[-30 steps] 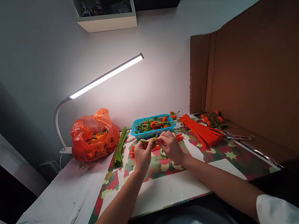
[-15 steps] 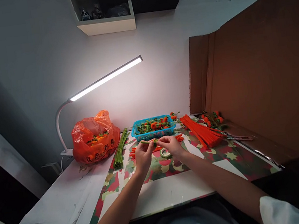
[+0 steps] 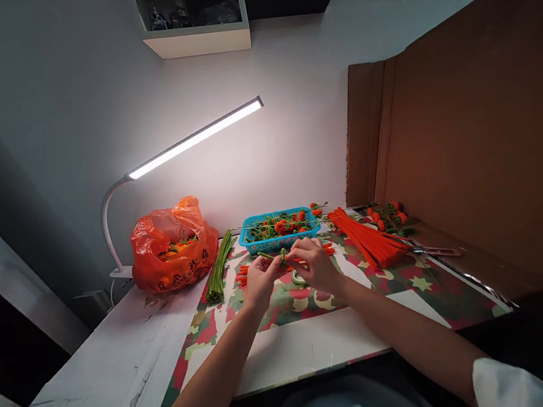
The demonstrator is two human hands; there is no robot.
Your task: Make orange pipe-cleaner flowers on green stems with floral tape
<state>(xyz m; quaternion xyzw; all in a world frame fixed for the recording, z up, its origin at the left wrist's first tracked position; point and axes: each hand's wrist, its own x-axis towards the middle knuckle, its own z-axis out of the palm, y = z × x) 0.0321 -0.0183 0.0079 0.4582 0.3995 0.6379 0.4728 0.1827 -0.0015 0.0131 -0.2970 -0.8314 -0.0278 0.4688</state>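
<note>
My left hand (image 3: 261, 282) pinches a short green pipe cleaner (image 3: 265, 255) between thumb and fingers, its free end pointing left. The piece looks bent or looped at the fingertips. Fingers closed on its other side, my right hand (image 3: 317, 268) meets the left at the loop; the exact grip is partly hidden. Cut orange-red pipe cleaners (image 3: 243, 277) lie on the table behind and beneath both hands. Under the right hand is a roll of tape (image 3: 299, 278), partly covered.
Behind the hands stands a blue basket (image 3: 253, 245) of orange flowers with green stems. Left are a green pipe cleaner bundle (image 3: 218, 268) and an orange plastic bag (image 3: 174, 271); right, a red pipe cleaner bundle (image 3: 372, 240), scissors (image 3: 442, 251), more orange flowers (image 3: 394, 214) and cardboard (image 3: 468, 129).
My right hand has turned, its fingers now raised and curled over the green piece. The left hand keeps its pinch. The whole view has shifted slightly.
</note>
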